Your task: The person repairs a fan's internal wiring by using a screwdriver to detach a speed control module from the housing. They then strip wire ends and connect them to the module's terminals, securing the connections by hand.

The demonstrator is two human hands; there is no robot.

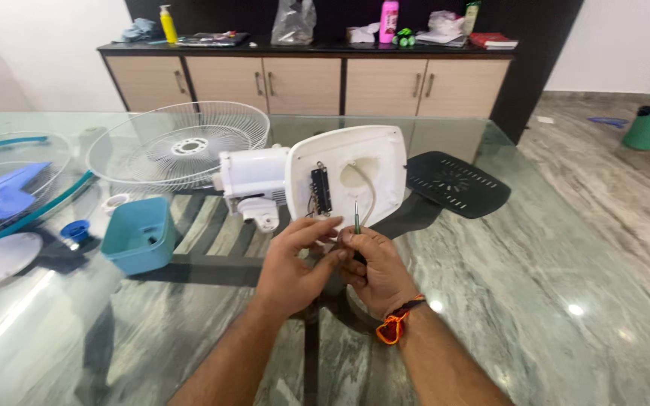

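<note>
Resting above both hands (332, 263) — fan base (347, 177)

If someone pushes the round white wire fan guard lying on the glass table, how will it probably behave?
The white wire fan guard is mostly thin wire and open gaps, so it is probably light for its size. It lies flat on smooth glass, so it would likely slide rather than roll or tip. The thin wires may bend if squeezed.

Fan parts and hands, counted
Two hands (295, 271) (378, 271), one screwdriver (356, 218), one white base (347, 177), one motor (253, 184), two wire grilles (178, 143) (9, 188), one teal box (141, 233), one black cover (457, 184).
</note>
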